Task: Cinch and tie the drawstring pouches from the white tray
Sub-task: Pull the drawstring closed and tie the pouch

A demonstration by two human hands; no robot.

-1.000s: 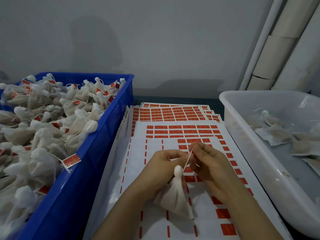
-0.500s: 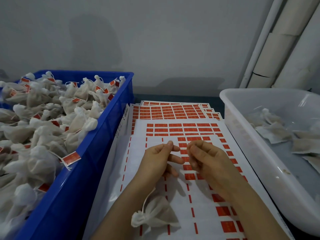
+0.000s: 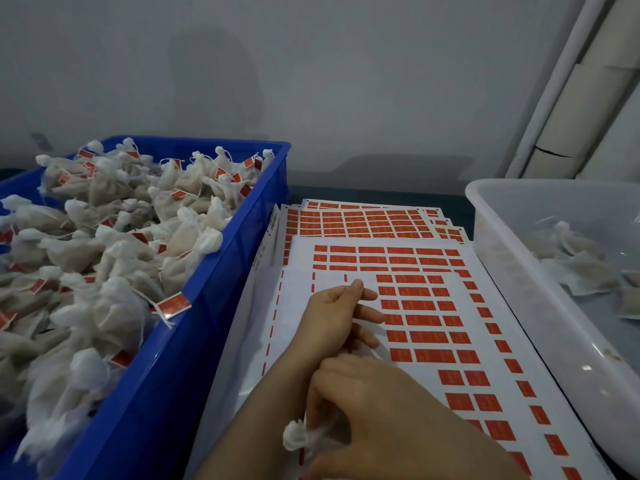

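Observation:
A small white drawstring pouch (image 3: 294,439) lies low on the label sheets beside my left forearm, its gathered top pointing left. My right hand (image 3: 374,403) reaches down over it and its fingers grip the pouch just behind the gathered neck. Higher up over the sheets is my left hand (image 3: 332,317). Its thumb and forefinger pinch together, apparently on the pouch's drawstring, while the other fingers lie straight. The string itself is hardly visible. The white tray (image 3: 485,192) at the right holds several flat pouches (image 3: 581,261).
A blue crate (image 3: 221,289) at the left is heaped with tied pouches carrying red labels. Stacked white sheets of red labels (image 3: 426,306) cover the surface between crate and tray. A grey wall and white pipes stand behind.
The pouch dropped from between both hands to hang under my left wrist. My right hand then left the left fingertips, moved down and took hold of the pouch.

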